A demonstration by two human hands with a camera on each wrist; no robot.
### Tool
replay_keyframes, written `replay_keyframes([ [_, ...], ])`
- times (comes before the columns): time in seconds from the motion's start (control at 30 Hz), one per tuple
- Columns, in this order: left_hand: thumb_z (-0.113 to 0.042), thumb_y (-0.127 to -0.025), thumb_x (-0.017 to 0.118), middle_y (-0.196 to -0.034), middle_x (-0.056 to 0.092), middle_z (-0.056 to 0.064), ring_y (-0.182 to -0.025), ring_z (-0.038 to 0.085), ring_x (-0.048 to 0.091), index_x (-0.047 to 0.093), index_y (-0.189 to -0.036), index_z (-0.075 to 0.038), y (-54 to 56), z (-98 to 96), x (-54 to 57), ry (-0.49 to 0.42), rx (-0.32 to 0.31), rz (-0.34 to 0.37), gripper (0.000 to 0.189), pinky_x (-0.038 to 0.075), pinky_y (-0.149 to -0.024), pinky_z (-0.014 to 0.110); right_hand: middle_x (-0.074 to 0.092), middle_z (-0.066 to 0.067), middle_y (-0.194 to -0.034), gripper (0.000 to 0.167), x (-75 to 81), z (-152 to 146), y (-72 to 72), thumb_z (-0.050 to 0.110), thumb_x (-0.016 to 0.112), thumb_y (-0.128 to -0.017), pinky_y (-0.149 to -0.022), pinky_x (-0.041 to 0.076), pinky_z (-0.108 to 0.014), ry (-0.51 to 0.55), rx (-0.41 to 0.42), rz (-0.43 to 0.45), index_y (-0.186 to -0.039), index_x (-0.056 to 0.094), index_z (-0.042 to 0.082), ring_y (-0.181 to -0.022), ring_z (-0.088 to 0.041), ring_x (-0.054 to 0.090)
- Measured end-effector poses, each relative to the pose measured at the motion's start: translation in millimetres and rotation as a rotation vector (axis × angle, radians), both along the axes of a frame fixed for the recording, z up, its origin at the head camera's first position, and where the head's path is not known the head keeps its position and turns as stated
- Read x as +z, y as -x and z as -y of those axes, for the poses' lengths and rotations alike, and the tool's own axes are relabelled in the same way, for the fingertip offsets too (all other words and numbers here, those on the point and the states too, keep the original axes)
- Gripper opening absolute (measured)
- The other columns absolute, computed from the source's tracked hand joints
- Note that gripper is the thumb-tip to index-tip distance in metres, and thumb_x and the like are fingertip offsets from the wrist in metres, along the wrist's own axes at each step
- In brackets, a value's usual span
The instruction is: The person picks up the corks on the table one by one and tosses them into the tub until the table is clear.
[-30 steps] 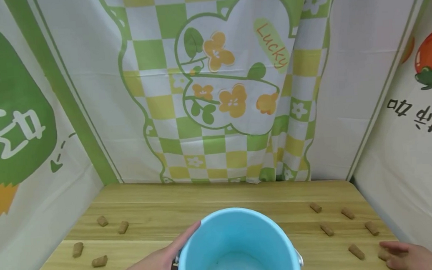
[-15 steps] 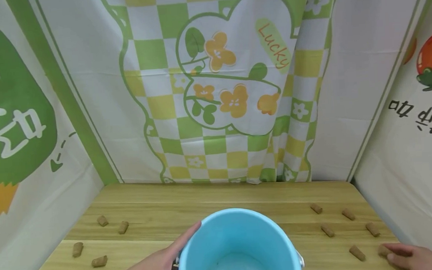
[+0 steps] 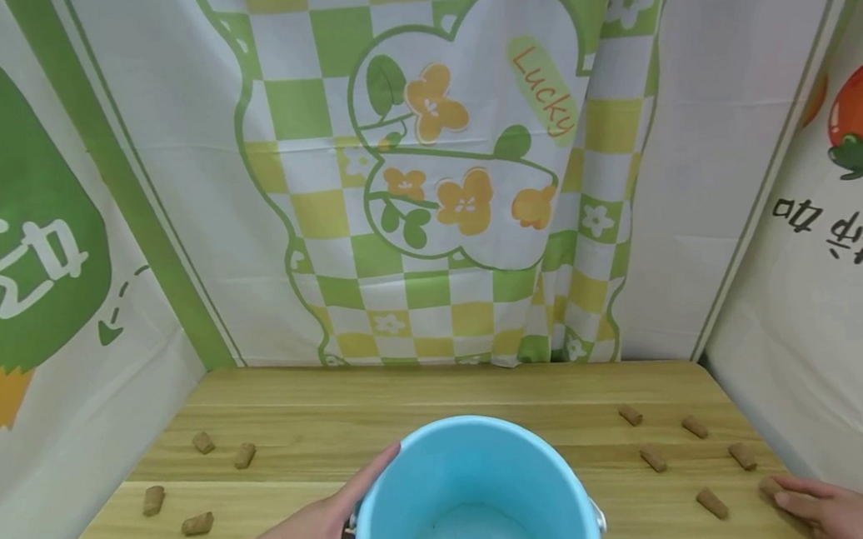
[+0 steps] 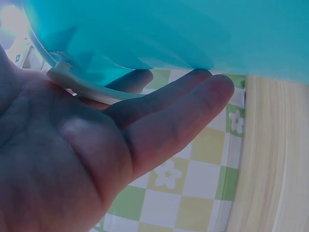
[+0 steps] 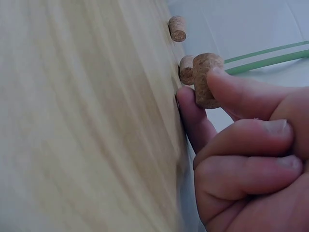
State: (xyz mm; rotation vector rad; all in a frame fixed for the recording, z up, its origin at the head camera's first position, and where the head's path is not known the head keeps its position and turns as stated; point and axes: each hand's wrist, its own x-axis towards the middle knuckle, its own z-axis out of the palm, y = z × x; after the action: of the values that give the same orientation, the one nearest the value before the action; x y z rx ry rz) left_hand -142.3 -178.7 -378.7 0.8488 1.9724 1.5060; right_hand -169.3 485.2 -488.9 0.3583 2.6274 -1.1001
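A light blue bucket [image 3: 467,459] stands upright at the front middle of the table in the head view, its inside showing only a few tiny dark specks. My left hand [image 3: 307,537] lies against its left side, thumb and index finger spread along the rim. In the left wrist view, nearly straight fingers [image 4: 174,121] touch the bucket wall, beside the pale handle [image 4: 87,89]. At the table's right edge my right hand [image 3: 831,509] pinches a cork [image 5: 206,79] between thumb and index finger, other fingers curled in.
Several corks lie on the wooden table [image 3: 447,385]: one group, with a cork [image 3: 198,524], at left, and another, with a cork [image 3: 712,503], at right near my right hand. A checkered curtain [image 3: 450,318] hangs behind; white printed cloths flank both sides.
My right hand's thumb and index finger have taken hold of the cork, and the hand has shifted slightly right. The left hand and bucket have stayed in place.
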Motion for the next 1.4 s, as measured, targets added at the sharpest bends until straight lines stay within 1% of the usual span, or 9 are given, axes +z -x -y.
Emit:
replay_keyframes([
  [0.03, -0.034, -0.09, 0.076, -0.155, 0.022, 0.022, -0.122, 0.032, 0.051, 0.003, -0.16, -0.038, 0.0, 0.0, -0.2, -0.001, 0.0, 0.0, 0.102, 0.05, -0.089, 0.034, 0.068, -0.021, -0.103, 0.077, 0.0, -0.5, 0.2, 0.049, 0.064, -0.094, -0.059, 0.044, -0.026, -0.06, 0.048, -0.02, -0.139, 0.047, -0.012, -0.059, -0.012, 0.048],
  [0.27, -0.033, -0.09, 0.076, -0.155, 0.022, 0.022, -0.122, 0.031, 0.051, 0.003, -0.16, -0.039, 0.1, 0.2, -1.2, -0.01, -0.001, -0.011, 0.102, 0.05, -0.089, 0.035, 0.063, -0.012, -0.079, 0.082, -0.7, -0.1, 2.4, 0.047, 0.071, -0.091, -0.061, 0.047, -0.031, 0.134, -0.113, 0.015, -0.144, 0.038, -0.008, -0.061, -0.02, 0.053],
  [0.33, -0.033, -0.09, 0.076, -0.155, 0.021, 0.023, -0.122, 0.032, 0.051, 0.003, -0.16, -0.038, 0.3, 0.2, -1.5, -0.014, -0.003, -0.01, 0.102, 0.05, -0.089, 0.035, 0.064, -0.029, -0.104, 0.083, -0.6, -1.9, 2.6, 0.049, 0.069, -0.091, -0.071, 0.05, -0.034, 0.119, -0.086, 0.018, -0.144, 0.038, -0.007, -0.086, -0.036, 0.061],
  [0.47, -0.033, -0.09, 0.076, -0.155, 0.021, 0.023, -0.122, 0.03, 0.051, 0.003, -0.16, -0.038, 0.5, 0.4, -1.8, -0.006, -0.001, -0.017, 0.101, 0.049, -0.09, 0.034, 0.021, -0.039, -0.146, 0.081, -1.7, -5.6, 2.7, 0.05, 0.063, -0.096, -0.094, 0.045, -0.048, 0.118, -0.034, 0.046, -0.144, 0.034, -0.009, -0.127, -0.055, 0.035],
  [0.83, -0.036, -0.09, 0.076, -0.155, 0.02, 0.024, -0.122, 0.031, 0.052, 0.003, -0.16, -0.038, 0.1, 0.4, -3.4, -0.036, -0.012, -0.036, 0.101, 0.051, -0.088, 0.036, 0.001, -0.044, -0.146, 0.08, -3.6, -9.2, 4.2, 0.044, 0.049, -0.105, -0.101, 0.03, -0.068, 0.336, 0.011, 0.137, -0.146, 0.02, -0.017, -0.131, -0.064, 0.006],
  [1.03, -0.038, -0.09, 0.076, -0.155, 0.021, 0.024, -0.12, 0.03, 0.053, 0.003, -0.16, -0.04, -0.4, 0.1, -3.2, -0.01, 0.001, -0.053, 0.1, 0.051, -0.087, 0.035, 0.052, -0.033, -0.123, 0.08, -7.8, -16.2, -0.7, 0.039, 0.046, -0.107, -0.098, 0.041, -0.059, 0.787, -0.031, 0.25, -0.15, 0.0, -0.01, -0.114, -0.045, 0.055],
  [1.13, -0.038, -0.09, 0.075, -0.156, 0.021, 0.024, -0.12, 0.029, 0.053, 0.004, -0.16, -0.04, -0.5, 0.1, -2.5, -0.005, 0.002, -0.058, 0.1, 0.05, -0.088, 0.035, 0.061, -0.013, -0.115, 0.067, -9.8, -20.3, -1.9, 0.035, 0.044, -0.108, -0.101, 0.04, -0.055, 0.917, -0.022, 0.277, -0.146, 0.018, -0.014, -0.11, -0.034, 0.059],
  [1.3, -0.039, -0.09, 0.075, -0.155, 0.022, 0.024, -0.121, 0.03, 0.053, 0.003, -0.16, -0.039, -0.4, 0.3, -2.2, -0.023, -0.007, -0.051, 0.1, 0.05, -0.089, 0.035, 0.047, -0.03, -0.127, 0.053, -10.1, -24.0, 0.4, 0.032, 0.047, -0.107, -0.099, 0.043, -0.052, 0.792, -0.027, 0.218, -0.138, 0.043, -0.012, -0.11, -0.029, 0.056],
  [1.4, -0.041, -0.09, 0.075, -0.154, 0.022, 0.024, -0.122, 0.03, 0.052, 0.003, -0.16, -0.039, -0.4, 0.2, -2.1, -0.036, -0.013, -0.04, 0.101, 0.05, -0.09, 0.035, 0.024, -0.042, -0.142, 0.061, -9.2, -24.3, 2.3, 0.03, 0.049, -0.107, -0.099, 0.041, -0.053, 0.671, -0.03, 0.18, -0.145, 0.032, -0.014, -0.128, -0.044, 0.04],
])
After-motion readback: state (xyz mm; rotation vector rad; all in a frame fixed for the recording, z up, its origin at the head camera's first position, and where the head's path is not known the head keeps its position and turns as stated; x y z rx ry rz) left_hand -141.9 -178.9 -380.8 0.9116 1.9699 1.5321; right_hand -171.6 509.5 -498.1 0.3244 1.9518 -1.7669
